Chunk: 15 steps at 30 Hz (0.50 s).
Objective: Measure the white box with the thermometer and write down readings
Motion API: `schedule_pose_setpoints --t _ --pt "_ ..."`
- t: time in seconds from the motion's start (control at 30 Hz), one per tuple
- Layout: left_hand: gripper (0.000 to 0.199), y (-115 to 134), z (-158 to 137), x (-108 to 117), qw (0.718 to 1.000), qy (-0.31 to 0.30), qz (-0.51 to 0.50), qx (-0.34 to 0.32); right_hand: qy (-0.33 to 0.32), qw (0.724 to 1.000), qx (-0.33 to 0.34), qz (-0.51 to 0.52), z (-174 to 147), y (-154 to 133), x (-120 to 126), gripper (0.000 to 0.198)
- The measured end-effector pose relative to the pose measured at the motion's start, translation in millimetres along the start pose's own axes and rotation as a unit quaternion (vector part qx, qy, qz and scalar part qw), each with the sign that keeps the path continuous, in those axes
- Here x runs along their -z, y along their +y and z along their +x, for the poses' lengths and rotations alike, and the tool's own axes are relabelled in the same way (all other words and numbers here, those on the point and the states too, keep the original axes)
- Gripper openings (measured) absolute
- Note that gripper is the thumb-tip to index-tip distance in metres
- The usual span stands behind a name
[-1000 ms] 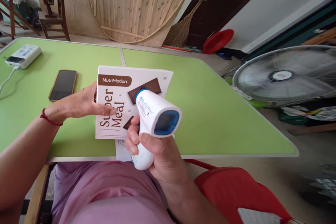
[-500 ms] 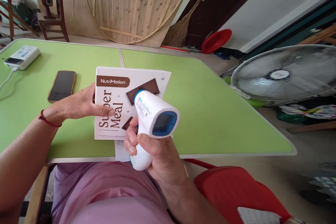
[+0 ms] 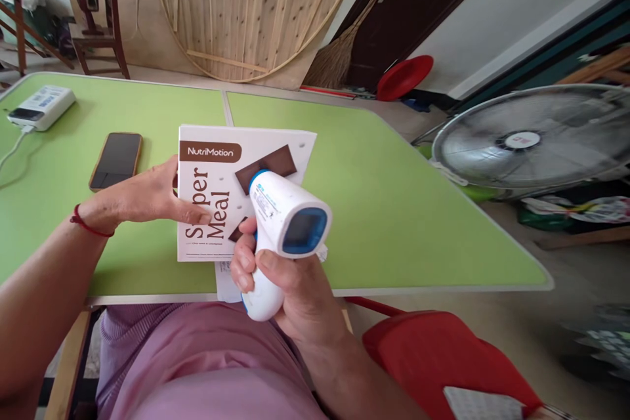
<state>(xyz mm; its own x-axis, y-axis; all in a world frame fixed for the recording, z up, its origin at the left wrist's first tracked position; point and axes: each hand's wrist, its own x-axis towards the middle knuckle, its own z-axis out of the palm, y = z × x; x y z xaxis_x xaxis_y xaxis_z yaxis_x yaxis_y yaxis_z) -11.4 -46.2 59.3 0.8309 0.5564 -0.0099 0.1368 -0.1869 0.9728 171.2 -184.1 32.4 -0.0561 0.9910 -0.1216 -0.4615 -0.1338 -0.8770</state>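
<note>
My left hand (image 3: pixel 147 193) grips the left side of a white box (image 3: pixel 201 193) printed "NutriMotion Super Meal", thumb across its front and fingers behind it. The box stands upright over the green table. In my right hand (image 3: pixel 295 289) is a white and blue infrared thermometer (image 3: pixel 285 210), fingers wrapped around its handle. Its head points at the box's front, and its dark blue-framed screen faces me. Whether the thermometer's nose touches the box I cannot tell. A sheet of paper (image 3: pixel 225 281) shows below the box, partly hidden by my right hand.
On the green table (image 3: pixel 394 223) a phone (image 3: pixel 117 161) lies left of the box. Farther left sits a white device (image 3: pixel 43 107) with a cable. A large fan (image 3: pixel 524 141) stands at the right, and a red chair (image 3: pixel 433 354) is at the near right.
The thermometer and my right hand have shifted very slightly left. The box has turned a little, its right edge now slightly farther left. Both hands keep their hold.
</note>
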Motion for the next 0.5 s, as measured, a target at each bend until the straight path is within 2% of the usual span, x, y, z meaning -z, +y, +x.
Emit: schedule_pose_setpoints --t 0.13,0.23,0.3,0.37,0.43,0.5 --pt "0.041 -7 0 3 0.998 -0.053 -0.009 0.013 0.001 1.000 -0.003 0.001 3 2 1 0.035" --pt "0.046 -7 0 3 0.998 -0.053 -0.004 0.015 0.006 1.000 0.008 -0.022 2 0 3 0.039" --pt "0.050 -6 0 3 0.999 -0.042 0.006 0.024 0.014 0.998 0.035 -0.044 -2 -5 11 0.045" --pt "0.048 -5 -1 3 0.999 -0.032 0.020 0.037 0.041 0.990 0.096 -0.091 -6 -14 27 0.048" --pt "0.045 -5 -1 5 0.998 -0.018 0.037 0.050 0.096 0.961 0.167 -0.200 -7 -24 51 0.043" --pt "0.045 -4 -2 6 0.997 0.004 0.053 0.059 0.151 0.901 0.178 -0.367 -4 -32 78 0.036"
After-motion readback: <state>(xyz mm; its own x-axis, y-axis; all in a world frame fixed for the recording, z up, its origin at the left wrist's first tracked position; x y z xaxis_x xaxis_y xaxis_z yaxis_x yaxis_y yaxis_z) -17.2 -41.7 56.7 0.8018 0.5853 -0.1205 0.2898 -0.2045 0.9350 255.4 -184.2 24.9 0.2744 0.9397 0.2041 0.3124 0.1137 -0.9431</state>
